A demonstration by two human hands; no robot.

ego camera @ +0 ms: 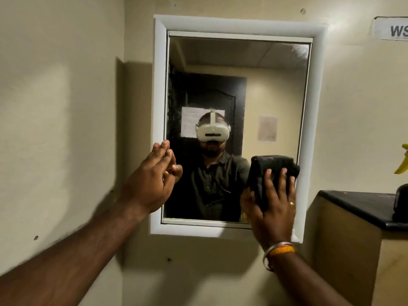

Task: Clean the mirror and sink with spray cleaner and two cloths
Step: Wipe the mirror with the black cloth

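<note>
The mirror (238, 89) hangs on the wall in a white frame (160, 85). My right hand (273, 204) grips a folded dark cloth (273, 164) and presses it flat against the glass at the lower right corner. My left hand (154, 180) has straight fingers that rest against the left edge of the frame; it holds nothing. At the far right edge, a spray bottle with a yellow trigger (403, 161) stands on a black counter (357, 202). The sink and a second cloth are out of view.
The beige wall (66, 107) surrounds the mirror, with a paper sign (393, 29) at the upper right. A cabinet with the black counter juts out at the right, close to my right forearm. The glass reflects a person wearing a white headset.
</note>
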